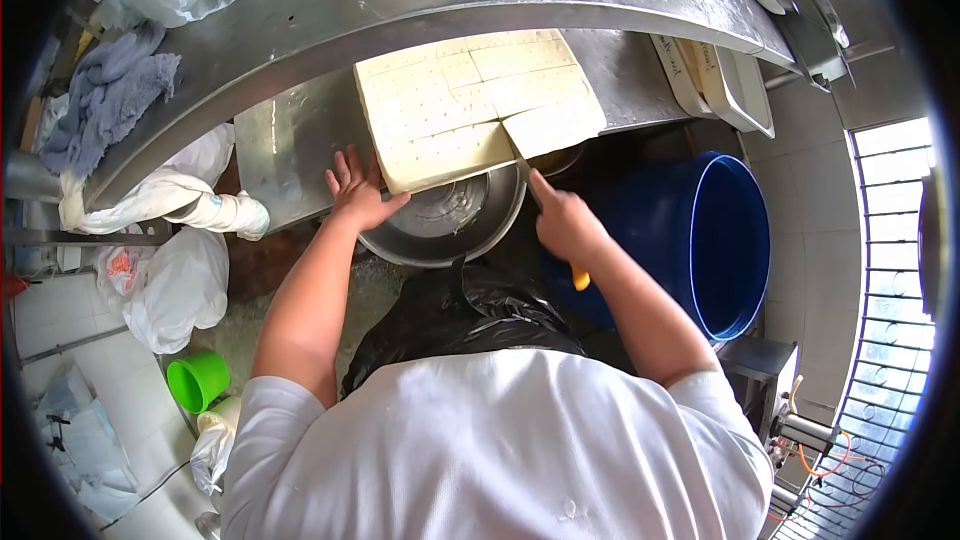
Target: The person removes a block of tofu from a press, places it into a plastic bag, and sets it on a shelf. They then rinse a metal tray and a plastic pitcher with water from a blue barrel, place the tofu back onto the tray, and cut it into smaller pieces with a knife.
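- Overhead, the head view looks straight down on a person in a white shirt and a black apron, standing at a curved steel bench [300, 10].
- A pale slab of tofu [470, 105] lies on the bench at its near edge, scored by cuts into rectangular blocks, with its near side overhanging a round metal basin [445, 225].
- The left hand [357, 192] rests flat and open, fingers spread, with its fingertips against the slab's near-left corner (it holds nothing).
- The right hand [565, 225] is closed around the yellow handle of a knife [535, 202]; the index finger lies along the top and the blade points into a cut line at the slab's near-right part, beside a block that sits slightly askew from the rest.
- The basin sits just below the bench edge, between the two forearms, and shows a wet, shiny inside.
- A large blue tub [730, 240] stands to the right of the person, close to the right arm.
- Left of the person lie white bags [165, 285] and a small green cup [197, 380] on the floor, and a blue-grey cloth [105, 100] is bunched at the bench's far left.
- White trays [725, 85] lean at the upper right of the bench.
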Motion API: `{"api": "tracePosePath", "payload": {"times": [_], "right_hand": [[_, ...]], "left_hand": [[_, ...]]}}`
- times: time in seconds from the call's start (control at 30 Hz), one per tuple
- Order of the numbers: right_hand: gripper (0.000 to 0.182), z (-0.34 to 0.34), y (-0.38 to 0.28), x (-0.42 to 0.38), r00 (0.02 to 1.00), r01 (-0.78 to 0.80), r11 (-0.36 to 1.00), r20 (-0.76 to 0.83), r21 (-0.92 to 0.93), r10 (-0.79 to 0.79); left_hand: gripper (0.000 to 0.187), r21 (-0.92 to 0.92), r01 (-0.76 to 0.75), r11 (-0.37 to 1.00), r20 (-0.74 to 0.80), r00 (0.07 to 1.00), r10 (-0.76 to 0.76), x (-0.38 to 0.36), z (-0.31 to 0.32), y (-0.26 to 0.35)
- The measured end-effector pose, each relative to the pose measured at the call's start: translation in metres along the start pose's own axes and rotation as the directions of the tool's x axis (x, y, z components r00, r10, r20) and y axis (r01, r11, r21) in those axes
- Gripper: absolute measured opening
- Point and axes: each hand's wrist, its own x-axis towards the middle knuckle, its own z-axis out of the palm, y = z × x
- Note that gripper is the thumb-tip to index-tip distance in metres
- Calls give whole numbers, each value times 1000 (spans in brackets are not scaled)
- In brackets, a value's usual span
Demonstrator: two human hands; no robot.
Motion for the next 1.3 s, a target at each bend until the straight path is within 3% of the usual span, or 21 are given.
{"api": "tracePosePath", "payload": {"times": [0.13,0.27,0.33,0.4,0.53,0.63,0.67,0.73,0.77,0.87,1.07,1.2,1.3], "right_hand": [[73,11,14,-104,987,-106,992,112,-67,113],[77,15,48,-191,991,-72,984,126,160,52],[77,10,35,-193,997,-38,988,66,151,28],[77,4,21,-168,1000,6,971,-12,239,-3],[76,-6,-14,-56,983,140,964,-149,224,-109],[69,-21,-49,34,993,75,955,-112,286,-45],[69,-17,-53,62,985,95,954,-167,284,-48],[74,-30,-72,108,997,-12,966,-75,259,32],[74,-29,-77,129,990,58,967,-138,246,-25],[77,-39,-97,174,999,-27,975,-37,219,36],[82,-25,-105,230,994,36,996,-102,76,-28],[83,-34,-112,213,996,-49,999,70,2,48],[82,-26,-103,170,998,-41,998,39,51,39]], "left_hand": [[117,-9,25,1000,32,999,-25,1,-1,2],[118,13,-26,1000,21,999,26,2,-2,0],[118,28,-70,997,12,997,70,1,-6,1],[118,17,-85,996,15,996,84,0,-9,2],[120,19,-96,995,29,995,95,8,-1,-8],[117,-25,-122,992,-8,993,122,5,-3,-6],[117,-27,-115,993,-7,993,114,6,-2,-7],[116,-8,-131,991,-16,991,131,7,0,-9],[115,-7,-137,991,-38,990,137,6,-1,-9],[111,-20,-138,990,-59,989,136,8,3,-11],[114,-33,-123,992,-54,991,121,10,3,-12],[114,-27,-131,991,-31,991,130,9,0,-12],[114,-11,-129,992,-37,991,128,10,3,-13]]}}
